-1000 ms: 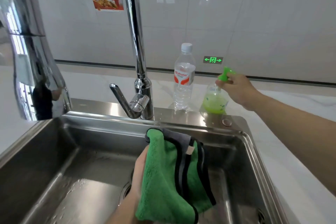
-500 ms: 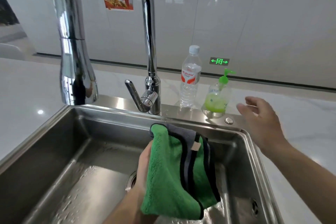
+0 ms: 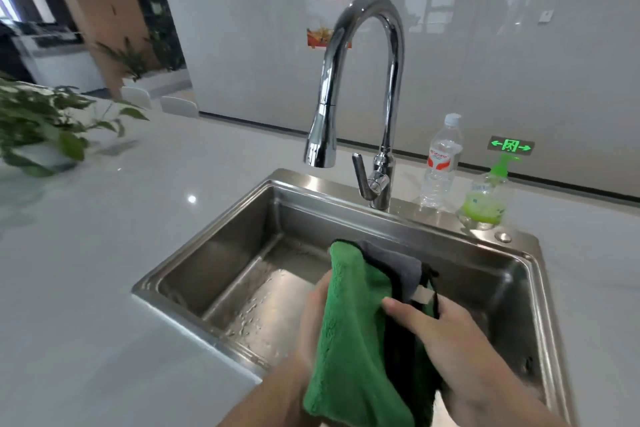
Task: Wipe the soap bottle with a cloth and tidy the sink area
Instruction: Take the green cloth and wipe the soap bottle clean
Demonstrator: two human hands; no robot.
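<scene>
Cloth: green — held over the sink
Left hand: grip closed on cloth
Right hand: grip closed on cloth
Soap: upright on sink ledge

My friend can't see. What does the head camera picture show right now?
Two hands, left hand and right hand, hold a green cloth over a steel sink. Behind the sink stand a chrome faucet, a water bottle and a green soap bottle.
</scene>
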